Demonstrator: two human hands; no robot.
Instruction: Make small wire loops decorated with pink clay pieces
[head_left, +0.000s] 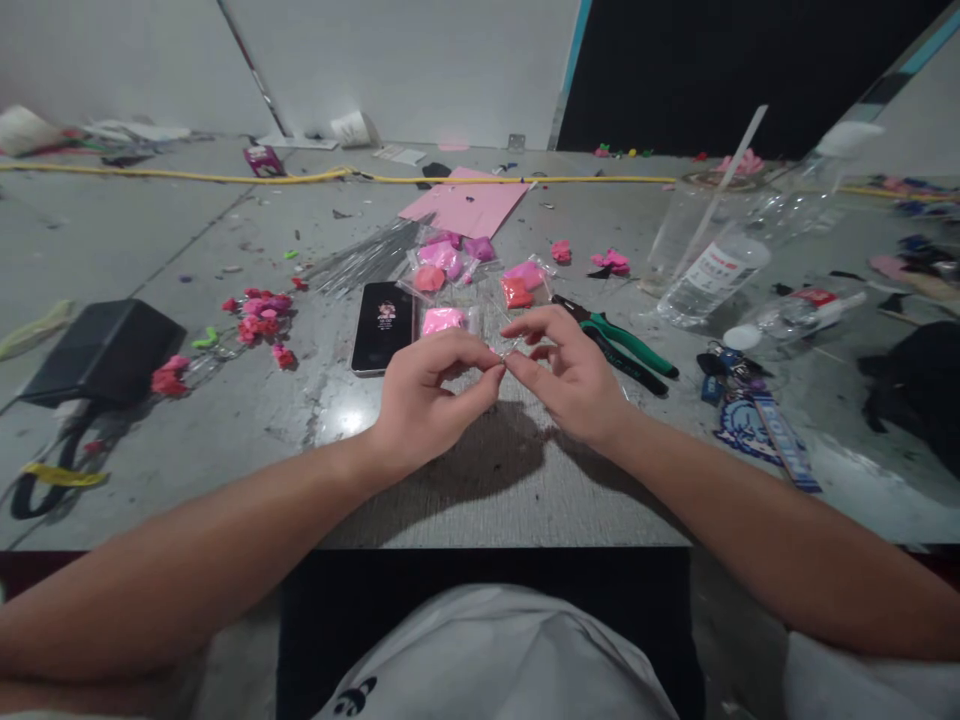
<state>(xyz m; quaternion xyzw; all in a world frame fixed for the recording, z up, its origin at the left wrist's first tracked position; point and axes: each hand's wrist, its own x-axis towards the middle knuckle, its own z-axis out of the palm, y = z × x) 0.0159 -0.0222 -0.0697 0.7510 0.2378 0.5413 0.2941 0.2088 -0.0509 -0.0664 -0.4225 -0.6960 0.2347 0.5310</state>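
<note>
Both hands (501,385) curled, fingers (491,377) pinching together above table (420,490).

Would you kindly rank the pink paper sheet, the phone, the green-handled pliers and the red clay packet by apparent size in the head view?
1. Pink paper sheet, though farthest away.
2. Phone and green-handled pliers: too alike to rank.
3. Red clay packet, clearly smallest.

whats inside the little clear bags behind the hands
The clear bags hold pink, red and purple lumps. The left hand and right hand cover the nearest bag's lower edge.
</note>
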